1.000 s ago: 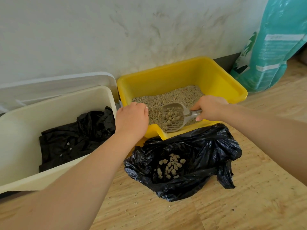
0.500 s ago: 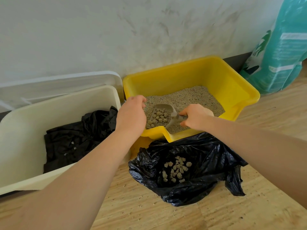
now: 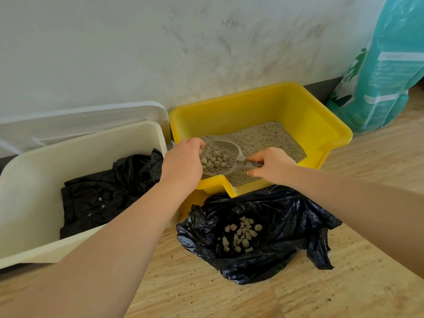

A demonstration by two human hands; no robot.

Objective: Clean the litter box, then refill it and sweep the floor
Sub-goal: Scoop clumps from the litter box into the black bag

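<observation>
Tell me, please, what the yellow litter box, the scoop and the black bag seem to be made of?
Yellow litter box: likely moulded plastic, smooth with a soft sheen. Scoop: apparently matte grey-beige plastic, with slots in its bowl. Black bag: thin plastic film, crinkled and glossy.

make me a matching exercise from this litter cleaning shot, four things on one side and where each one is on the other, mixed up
Things
1. scoop
2. teal bag
3. loose clumps
4. left hand

Places
A. leaning against the wall, right of the yellow litter box
B. lying in the open black bag on the floor
C. at the litter box's left front rim
D. held over the litter by the right hand, loaded with clumps

Pairs: 1-D, 2-A, 3-B, 4-C
</observation>
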